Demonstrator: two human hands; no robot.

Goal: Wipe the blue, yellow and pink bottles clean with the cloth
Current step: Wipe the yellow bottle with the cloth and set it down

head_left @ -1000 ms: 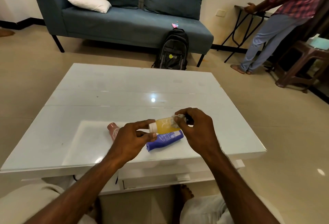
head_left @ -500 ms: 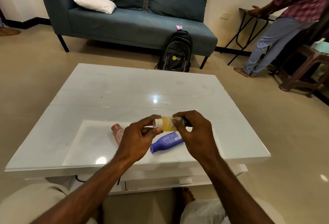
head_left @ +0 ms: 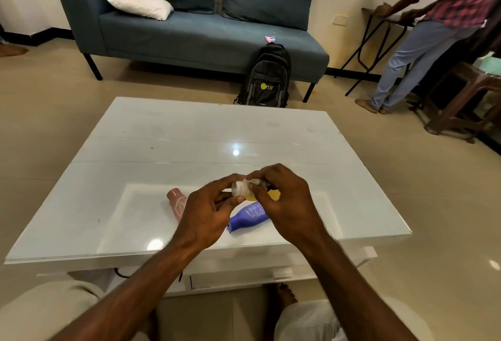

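Observation:
Both hands hold the yellow bottle (head_left: 273, 194) just above the white table (head_left: 189, 137), near its front edge. My left hand (head_left: 208, 210) grips the bottle at its white cap end. My right hand (head_left: 287, 199) presses a small white cloth (head_left: 250, 182) around the cap and covers most of the bottle's body. The blue bottle (head_left: 248, 217) lies on the table under my hands, partly hidden. The pink bottle (head_left: 177, 201) lies on its side to the left, its lower part behind my left hand.
A black backpack (head_left: 267, 78) leans against a blue sofa (head_left: 195, 29) beyond the table. A person (head_left: 423, 37) stands at the right by a folding table. A brown stool (head_left: 466, 102) is at the far right. My knees are below the table's front edge.
My right hand has slid the cloth leftwards along the yellow bottle, from its base end to its cap. The bottle is now mostly hidden between my hands. The view has shifted slightly.

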